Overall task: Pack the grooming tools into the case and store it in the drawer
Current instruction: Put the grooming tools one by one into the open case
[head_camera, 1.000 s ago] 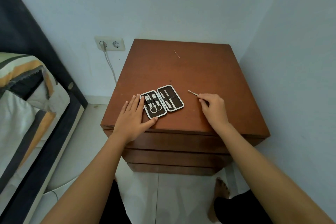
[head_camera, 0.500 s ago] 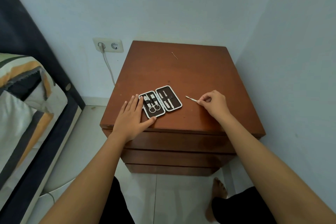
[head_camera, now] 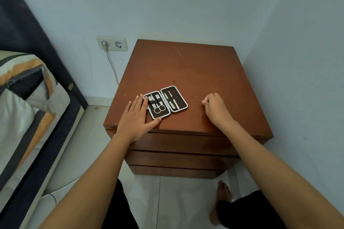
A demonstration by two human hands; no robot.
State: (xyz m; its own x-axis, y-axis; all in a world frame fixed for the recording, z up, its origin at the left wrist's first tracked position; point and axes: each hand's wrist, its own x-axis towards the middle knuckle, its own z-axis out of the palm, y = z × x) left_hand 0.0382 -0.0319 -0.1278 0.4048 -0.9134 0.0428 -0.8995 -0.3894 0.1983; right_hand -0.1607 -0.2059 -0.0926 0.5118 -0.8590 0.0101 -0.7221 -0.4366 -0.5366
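A small dark grooming case (head_camera: pixel 181 106) with a pale rim lies open on the brown nightstand top (head_camera: pixel 186 72). Scissors and clippers sit in its left half, slim tools in its right half. My left hand (head_camera: pixel 136 117) rests flat against the case's left edge, fingers apart, thumb by the case's near corner. My right hand (head_camera: pixel 216 108) is to the right of the case, fingers pinched on a thin metal tool (head_camera: pixel 195 98) whose tip points toward the case. A second thin metal pin (head_camera: pixel 180 55) lies near the back of the top. Closed drawer fronts (head_camera: pixel 178 145) show below.
The nightstand stands in a corner, with a wall close on its right and behind it. A wall socket (head_camera: pixel 112 43) with a plugged cable is at its back left. A bed (head_camera: pixel 28 108) with a striped cover fills the left. My bare foot (head_camera: pixel 223 191) is on the tiled floor.
My right hand has drawn slightly right and lowered the thin tool closer to the tabletop. My left hand stays against the case.
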